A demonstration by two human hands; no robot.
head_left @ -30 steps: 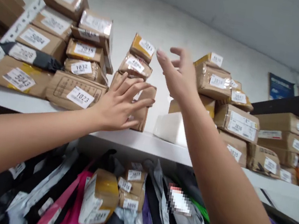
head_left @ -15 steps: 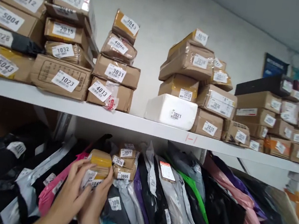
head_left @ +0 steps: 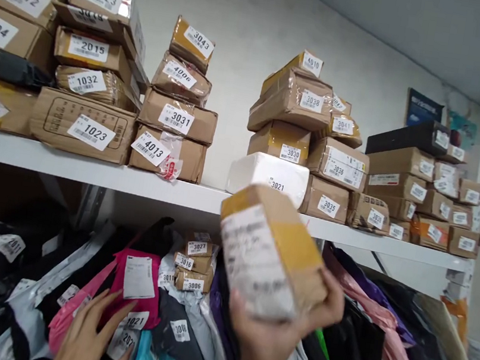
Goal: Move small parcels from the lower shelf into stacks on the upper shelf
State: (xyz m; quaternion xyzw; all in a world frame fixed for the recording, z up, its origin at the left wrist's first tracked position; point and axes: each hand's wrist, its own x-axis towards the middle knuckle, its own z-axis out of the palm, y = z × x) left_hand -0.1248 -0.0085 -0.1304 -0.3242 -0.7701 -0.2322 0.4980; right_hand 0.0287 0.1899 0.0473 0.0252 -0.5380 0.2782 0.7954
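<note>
Head view, change: half a second ago both hands gripped the taped parcel [head_left: 272, 251] low among the mailers. Now it is lifted out and held up in front of the shelf [head_left: 88, 166] edge.
Head view, meaning: the parcel is free of the row and carried by one hand alone, its big printed label facing the camera but too blurred to read.
Right hand [head_left: 276, 345]: its fingers are clenched around the parcel's lower end from beneath, with fingertips showing on the right side.
Left hand [head_left: 89, 341]: it has let go of the parcel. The fingers are spread and loose, lying on the pink mailer [head_left: 135, 291] and the labelled bags just beside it.
Parcel position: it is in the air, below the white parcel [head_left: 267, 178] marked 3021, touching neither shelf nor mailers.
Upper shelf contents: brown cartons sit in stacks with numbered labels, among them 1023 [head_left: 83, 126], 4013 and 3031 [head_left: 177, 119]. More stacks run away to the right.
Lower bay contents: the row of poly mailers [head_left: 360, 342] stands on edge in black, grey, pink, purple and green. The three small boxes [head_left: 195, 263], marked 3027, 3016 and 3006, are wedged upright between them.
Gap: where the parcel stood, the pink mailer's label now shows.
</note>
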